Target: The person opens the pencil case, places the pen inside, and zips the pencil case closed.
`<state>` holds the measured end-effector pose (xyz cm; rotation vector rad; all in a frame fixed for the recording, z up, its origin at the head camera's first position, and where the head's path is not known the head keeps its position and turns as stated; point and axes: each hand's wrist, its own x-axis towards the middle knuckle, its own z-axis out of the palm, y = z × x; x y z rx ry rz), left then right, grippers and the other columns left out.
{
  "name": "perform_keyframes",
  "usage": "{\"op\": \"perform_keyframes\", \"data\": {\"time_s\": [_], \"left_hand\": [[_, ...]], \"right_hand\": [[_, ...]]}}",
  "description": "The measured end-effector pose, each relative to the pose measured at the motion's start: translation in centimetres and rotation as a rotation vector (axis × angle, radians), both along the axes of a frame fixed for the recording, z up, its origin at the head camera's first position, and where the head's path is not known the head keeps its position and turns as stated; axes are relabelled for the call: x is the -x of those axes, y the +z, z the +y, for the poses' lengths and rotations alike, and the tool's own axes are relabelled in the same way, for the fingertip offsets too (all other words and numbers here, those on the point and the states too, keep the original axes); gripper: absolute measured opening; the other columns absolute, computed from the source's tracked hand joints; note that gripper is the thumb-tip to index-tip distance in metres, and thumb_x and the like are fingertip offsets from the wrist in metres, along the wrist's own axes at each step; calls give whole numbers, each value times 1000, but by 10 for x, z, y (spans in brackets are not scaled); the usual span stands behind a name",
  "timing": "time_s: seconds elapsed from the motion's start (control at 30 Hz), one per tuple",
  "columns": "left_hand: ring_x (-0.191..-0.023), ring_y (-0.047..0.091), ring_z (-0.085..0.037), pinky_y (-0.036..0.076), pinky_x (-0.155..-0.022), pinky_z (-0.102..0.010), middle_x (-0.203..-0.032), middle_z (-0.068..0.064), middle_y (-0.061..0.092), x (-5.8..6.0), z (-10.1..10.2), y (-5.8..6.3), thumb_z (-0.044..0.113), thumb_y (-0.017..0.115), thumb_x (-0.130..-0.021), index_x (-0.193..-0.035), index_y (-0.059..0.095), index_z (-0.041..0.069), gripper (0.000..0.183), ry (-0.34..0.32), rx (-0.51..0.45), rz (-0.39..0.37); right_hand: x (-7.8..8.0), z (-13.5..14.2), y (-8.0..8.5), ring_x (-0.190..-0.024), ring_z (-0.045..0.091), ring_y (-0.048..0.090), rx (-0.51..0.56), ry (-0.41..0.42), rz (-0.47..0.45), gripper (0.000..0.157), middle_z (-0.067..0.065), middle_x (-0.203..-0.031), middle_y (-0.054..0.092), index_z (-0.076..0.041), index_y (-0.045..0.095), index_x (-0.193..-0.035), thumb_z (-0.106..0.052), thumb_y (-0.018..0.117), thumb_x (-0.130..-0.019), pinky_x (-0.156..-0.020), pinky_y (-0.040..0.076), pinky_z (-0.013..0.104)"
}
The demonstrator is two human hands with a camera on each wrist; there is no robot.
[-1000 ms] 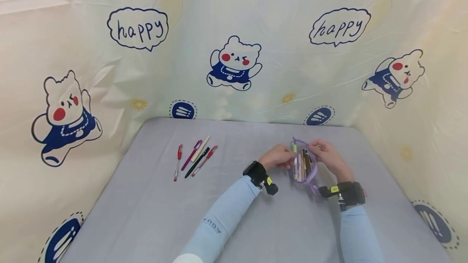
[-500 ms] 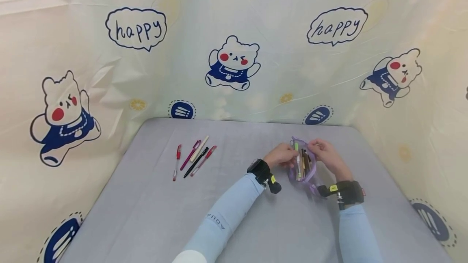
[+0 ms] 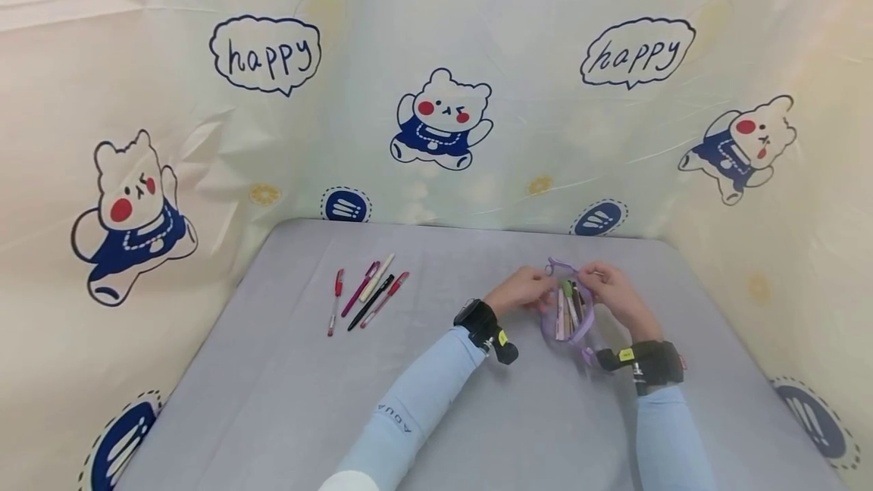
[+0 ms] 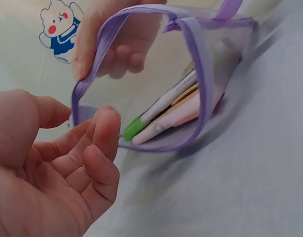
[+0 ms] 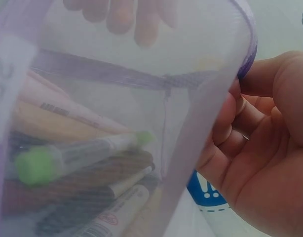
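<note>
A see-through mesh pencil case (image 3: 586, 317) with purple zipper edging stands with its mouth wide apart on the right of the table. Pens lie inside it, among them a green-capped marker (image 4: 134, 129) and a pale pink pen (image 4: 156, 129). My left hand (image 3: 524, 290) is at the left side of the mouth, thumb and forefinger pinching the rim, the other fingers loosely bent before the opening. With thumb and fingers, my right hand (image 5: 270, 128) pinches the opposite stretch of purple rim. Through the mesh in the right wrist view, left fingertips (image 5: 119, 22) show.
Several loose pens lie on the left of the grey table (image 3: 273, 400): a red-capped pen (image 3: 339, 283), a purple pen (image 3: 360, 290), a cream pen (image 3: 377, 277), a black pen (image 3: 370, 303) and another red-capped pen (image 3: 395, 286). A printed cloth (image 3: 532, 135) hangs behind.
The green-capped marker, earlier upright along the case's left side by my left fingers, now lies among the pens inside. My left hand has shifted slightly left to the rim; the right hand holds its place.
</note>
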<state>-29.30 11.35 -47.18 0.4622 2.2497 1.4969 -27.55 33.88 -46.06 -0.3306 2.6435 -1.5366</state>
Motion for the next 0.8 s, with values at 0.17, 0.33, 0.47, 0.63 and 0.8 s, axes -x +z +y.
{"op": "perform_keyframes", "data": {"time_s": [0.17, 0.33, 0.47, 0.63, 0.8], "left_hand": [[-71, 69, -15, 55, -66, -31, -84, -1, 72, -1, -16, 7, 34, 51, -101, -101, 70, 6, 34, -5, 25, 22], [-72, 70, -13, 53, -64, -28, -84, 1, 73, -3, -28, 15, 35, 52, -100, -110, 69, 7, 34, -10, 43, 46], [-72, 70, -13, 52, -62, -27, -84, 2, 72, -5, -34, 22, 33, 51, -100, -116, 68, 6, 36, -35, 58, 67], [-73, 70, -13, 52, -61, -27, -85, 2, 72, -7, -43, 28, 33, 50, -100, -117, 67, 8, 35, -64, 83, 96], [-74, 69, -13, 52, -60, -26, -87, 2, 71, -7, -57, 32, 34, 48, -101, -116, 66, 10, 34, -113, 110, 133]], "right_hand": [[0, 1, -1, -84, 6, 58, -57, -12, -5, 37, 12, -102, 62, 6, 56, -115, -28, 51, -102, -73, 53, 27], [-1, 0, 0, -86, 8, 58, -62, -10, -10, 36, 14, -104, 61, 6, 56, -115, -27, 51, -102, -74, 53, 28], [-6, -3, 9, -85, 10, 58, -54, -4, -17, 32, 18, -104, 61, 8, 55, -116, -20, 50, -103, -74, 53, 28], [-18, -13, 26, -84, 12, 57, -51, 11, -24, 29, 26, -107, 58, 12, 54, -116, -13, 49, -102, -73, 53, 27], [-17, -11, 26, -84, 9, 57, -60, 11, -18, 29, 26, -108, 59, 10, 54, -115, -16, 49, -102, -73, 53, 26]]}}
